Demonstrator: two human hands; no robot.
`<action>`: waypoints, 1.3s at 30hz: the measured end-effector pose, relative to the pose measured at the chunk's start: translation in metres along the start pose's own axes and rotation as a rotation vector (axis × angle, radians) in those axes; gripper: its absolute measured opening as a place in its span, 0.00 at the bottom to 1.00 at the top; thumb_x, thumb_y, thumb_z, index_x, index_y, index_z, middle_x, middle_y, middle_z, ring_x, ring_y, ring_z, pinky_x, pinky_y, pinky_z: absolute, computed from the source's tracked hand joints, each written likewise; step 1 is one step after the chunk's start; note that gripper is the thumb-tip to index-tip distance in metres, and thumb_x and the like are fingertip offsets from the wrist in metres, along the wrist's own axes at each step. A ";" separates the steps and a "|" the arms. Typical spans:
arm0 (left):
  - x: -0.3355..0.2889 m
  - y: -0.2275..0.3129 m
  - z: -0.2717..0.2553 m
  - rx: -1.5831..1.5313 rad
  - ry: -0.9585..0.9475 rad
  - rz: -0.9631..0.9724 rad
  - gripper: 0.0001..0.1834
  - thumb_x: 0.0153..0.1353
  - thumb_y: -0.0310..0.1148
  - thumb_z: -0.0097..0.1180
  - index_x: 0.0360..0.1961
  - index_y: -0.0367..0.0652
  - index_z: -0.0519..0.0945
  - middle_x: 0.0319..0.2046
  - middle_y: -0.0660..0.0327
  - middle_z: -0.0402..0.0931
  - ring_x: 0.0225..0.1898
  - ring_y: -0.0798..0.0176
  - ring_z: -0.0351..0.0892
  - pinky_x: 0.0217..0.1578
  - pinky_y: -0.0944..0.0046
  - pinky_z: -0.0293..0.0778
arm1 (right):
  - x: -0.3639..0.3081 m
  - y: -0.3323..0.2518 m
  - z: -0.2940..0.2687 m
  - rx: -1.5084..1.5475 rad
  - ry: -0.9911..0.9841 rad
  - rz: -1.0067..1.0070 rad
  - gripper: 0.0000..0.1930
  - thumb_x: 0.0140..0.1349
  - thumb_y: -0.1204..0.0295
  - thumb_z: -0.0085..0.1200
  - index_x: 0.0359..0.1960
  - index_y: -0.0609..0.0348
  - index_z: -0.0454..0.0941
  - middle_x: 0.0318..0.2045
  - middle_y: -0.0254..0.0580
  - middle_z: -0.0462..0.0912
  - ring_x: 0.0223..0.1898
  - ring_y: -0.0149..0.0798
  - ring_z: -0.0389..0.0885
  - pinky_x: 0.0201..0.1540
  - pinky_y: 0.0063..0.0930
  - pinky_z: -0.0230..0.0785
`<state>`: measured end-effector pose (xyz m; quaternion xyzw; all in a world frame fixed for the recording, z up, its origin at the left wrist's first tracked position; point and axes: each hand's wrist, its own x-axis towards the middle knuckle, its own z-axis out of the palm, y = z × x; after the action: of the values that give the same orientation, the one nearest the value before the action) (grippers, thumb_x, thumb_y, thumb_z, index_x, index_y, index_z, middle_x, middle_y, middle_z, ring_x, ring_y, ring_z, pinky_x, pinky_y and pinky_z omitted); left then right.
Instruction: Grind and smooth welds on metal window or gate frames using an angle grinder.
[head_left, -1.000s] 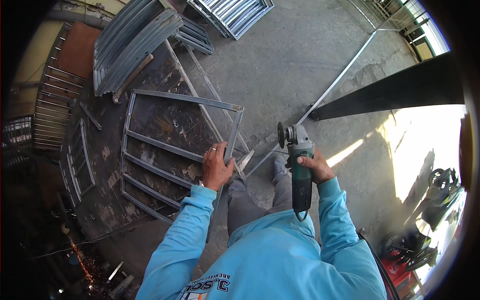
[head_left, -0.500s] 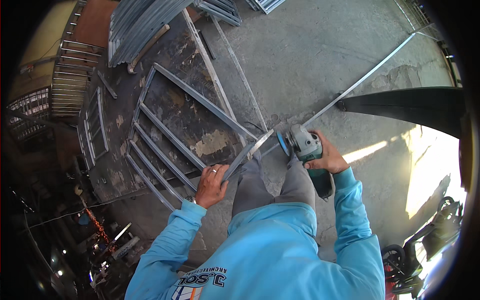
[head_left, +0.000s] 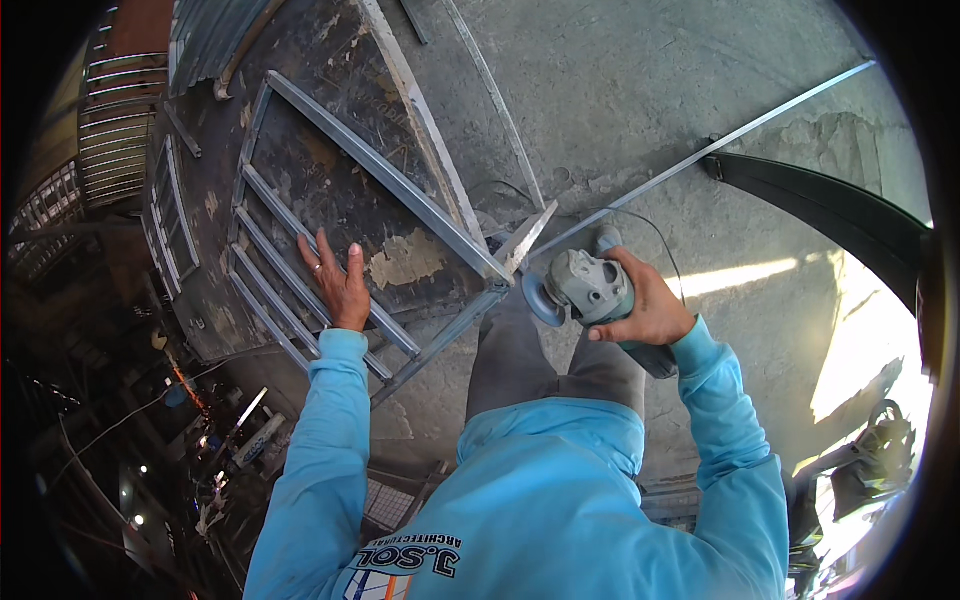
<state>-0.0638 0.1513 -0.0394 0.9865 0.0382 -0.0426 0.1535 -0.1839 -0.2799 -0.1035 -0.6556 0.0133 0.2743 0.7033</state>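
My right hand [head_left: 655, 303] is wrapped round an angle grinder [head_left: 590, 285] with a grey and green body. Its round disc [head_left: 542, 299] faces left, a short way from the near corner of a metal frame [head_left: 385, 178]. The frame is of grey square tube with several parallel bars and lies on a dark, worn worktable [head_left: 345, 60]. My left hand [head_left: 341, 288] is over the frame's bars with its fingers spread and nothing in its grasp. Whether the fingertips touch a bar [head_left: 285, 222] I cannot tell.
Stacked metal frames [head_left: 205, 40] and a hammer [head_left: 230, 75] lie at the table's far left; a smaller frame [head_left: 172, 215] lies nearer. A dark beam [head_left: 820, 195] juts in from the right. A cable [head_left: 665, 240] trails behind the grinder. Orange sparks [head_left: 185, 385] show at lower left.
My left hand has let go of the frame's near bar and moved left and up over the inner bars, fingers opening. The grinder stays in my right hand, its disc shifted slightly left. The view has shifted.
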 end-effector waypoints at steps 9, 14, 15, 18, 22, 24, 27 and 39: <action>0.000 0.007 0.004 0.003 -0.005 -0.041 0.47 0.69 0.58 0.49 0.75 0.34 0.52 0.77 0.41 0.35 0.76 0.36 0.42 0.72 0.42 0.52 | 0.020 0.002 -0.002 -0.007 -0.038 -0.050 0.45 0.36 0.59 0.79 0.57 0.64 0.69 0.46 0.53 0.83 0.52 0.49 0.83 0.56 0.39 0.73; -0.001 0.010 0.006 0.003 0.003 -0.027 0.44 0.71 0.56 0.46 0.74 0.34 0.52 0.77 0.43 0.37 0.76 0.36 0.43 0.71 0.42 0.52 | 0.008 0.027 -0.002 -0.093 0.006 0.074 0.45 0.36 0.59 0.80 0.57 0.64 0.70 0.45 0.54 0.83 0.51 0.51 0.83 0.55 0.39 0.73; -0.001 0.008 0.007 0.005 0.000 -0.028 0.44 0.71 0.56 0.46 0.74 0.34 0.52 0.77 0.43 0.37 0.76 0.36 0.43 0.71 0.42 0.52 | 0.001 0.028 0.000 -0.060 0.057 0.055 0.45 0.36 0.59 0.80 0.56 0.63 0.70 0.45 0.54 0.83 0.51 0.51 0.83 0.55 0.40 0.73; 0.001 0.000 0.008 0.028 0.049 0.007 0.41 0.73 0.54 0.44 0.74 0.35 0.53 0.77 0.43 0.39 0.76 0.37 0.44 0.71 0.43 0.51 | -0.007 0.021 0.005 -0.037 0.100 0.006 0.45 0.35 0.57 0.80 0.56 0.63 0.70 0.45 0.54 0.82 0.50 0.51 0.83 0.54 0.40 0.73; 0.000 -0.010 0.013 -0.002 0.166 -0.016 0.38 0.71 0.45 0.50 0.74 0.37 0.54 0.75 0.41 0.43 0.75 0.36 0.46 0.72 0.46 0.49 | -0.006 0.008 0.005 -0.009 0.072 0.019 0.47 0.35 0.61 0.81 0.59 0.61 0.68 0.48 0.55 0.80 0.53 0.51 0.80 0.57 0.41 0.70; -0.005 -0.010 0.014 0.021 0.252 -0.055 0.37 0.71 0.42 0.51 0.73 0.36 0.54 0.74 0.40 0.45 0.73 0.35 0.51 0.70 0.46 0.54 | -0.008 0.005 0.006 0.038 0.061 0.024 0.48 0.35 0.64 0.81 0.60 0.60 0.67 0.50 0.56 0.80 0.55 0.52 0.79 0.59 0.41 0.69; -0.002 -0.004 0.019 0.220 0.252 -0.261 0.36 0.68 0.37 0.55 0.72 0.34 0.56 0.64 0.37 0.61 0.64 0.34 0.64 0.63 0.45 0.63 | -0.018 0.020 0.000 0.104 0.082 0.090 0.52 0.34 0.69 0.79 0.65 0.60 0.63 0.53 0.53 0.78 0.57 0.49 0.76 0.61 0.38 0.66; -0.013 -0.019 0.000 0.010 0.334 -0.223 0.24 0.57 0.31 0.64 0.52 0.30 0.75 0.49 0.38 0.73 0.53 0.34 0.72 0.55 0.44 0.70 | -0.084 -0.011 -0.031 0.246 0.249 0.097 0.53 0.35 0.58 0.81 0.63 0.66 0.63 0.47 0.44 0.79 0.49 0.39 0.78 0.54 0.32 0.71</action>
<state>-0.0786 0.1686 -0.0437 0.9702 0.1720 0.1044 0.1347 -0.2399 -0.3392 -0.0661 -0.5923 0.1654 0.2208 0.7570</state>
